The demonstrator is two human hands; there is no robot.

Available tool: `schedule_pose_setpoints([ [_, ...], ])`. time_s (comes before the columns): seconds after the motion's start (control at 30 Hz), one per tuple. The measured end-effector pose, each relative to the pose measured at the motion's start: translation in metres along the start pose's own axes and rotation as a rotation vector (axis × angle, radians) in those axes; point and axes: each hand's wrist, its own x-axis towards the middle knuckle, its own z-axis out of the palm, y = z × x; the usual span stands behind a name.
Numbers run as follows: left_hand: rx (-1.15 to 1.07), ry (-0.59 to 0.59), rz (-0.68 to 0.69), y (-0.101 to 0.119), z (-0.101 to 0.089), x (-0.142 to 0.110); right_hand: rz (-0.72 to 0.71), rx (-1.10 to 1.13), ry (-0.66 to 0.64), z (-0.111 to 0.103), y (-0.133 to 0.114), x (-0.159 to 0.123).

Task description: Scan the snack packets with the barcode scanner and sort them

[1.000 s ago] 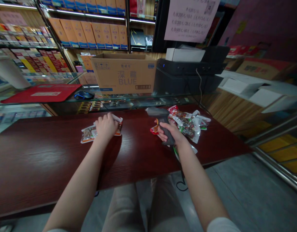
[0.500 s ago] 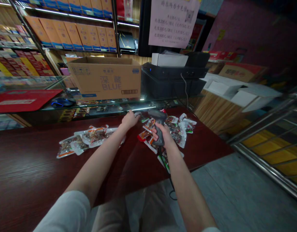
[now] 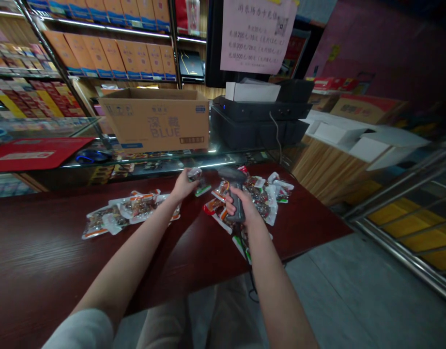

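Note:
My right hand [image 3: 240, 203] is closed round the grip of a grey barcode scanner [image 3: 237, 191], whose head points left and away from me. A black cable runs down from it past the table edge. In my left hand [image 3: 185, 184] is a small clear snack packet [image 3: 203, 186] with a green edge, pinched at its upper end, left of the scanner's head. Beneath and right of the scanner lies a pile of similar snack packets [image 3: 264, 201], some red or green edged. Another group of packets [image 3: 135, 208] with orange edges lies to the left, beside my left forearm.
The dark red table [image 3: 37, 252] meets a glass counter. On that counter stand an open cardboard box [image 3: 157, 121], a black machine [image 3: 259, 123], a computer mouse [image 3: 93, 156] and a red mat [image 3: 34, 152]. A metal rail [image 3: 407, 257] stands at the right.
My left hand has moved slightly left and nearer with the packet, drawing it away from the scanner's head and showing more of it. My right hand holds the scanner nearly where it was.

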Motion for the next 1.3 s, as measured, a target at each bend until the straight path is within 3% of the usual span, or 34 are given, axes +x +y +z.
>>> schedule_pose_setpoints([
  [0.07,-0.004,0.0,0.023,0.004,-0.019,-0.026,0.094,-0.02,-0.066,0.003,0.0,-0.004],
  [0.17,-0.009,0.09,0.038,0.009,-0.045,-0.063,0.189,-0.09,-0.176,0.008,0.001,-0.01],
  [0.3,-0.017,0.15,-0.004,0.013,-0.065,-0.087,0.239,-0.193,-0.296,0.014,0.006,-0.014],
  [0.43,-0.047,0.203,-0.048,0.017,-0.07,-0.088,0.262,-0.28,-0.311,0.017,0.012,-0.013],
  [0.57,-0.123,0.163,-0.093,0.02,-0.067,-0.086,0.238,-0.277,-0.273,0.019,0.014,-0.012],
  [1.07,-0.018,0.072,-0.035,0.011,-0.067,-0.085,0.231,-0.316,-0.278,0.016,0.021,-0.007],
  [1.17,0.22,0.069,0.031,0.017,-0.073,-0.088,0.218,-0.292,-0.274,0.016,0.019,-0.008],
  [1.3,0.92,0.063,0.04,0.031,-0.086,-0.098,0.153,-0.221,-0.255,0.013,0.013,-0.01],
])
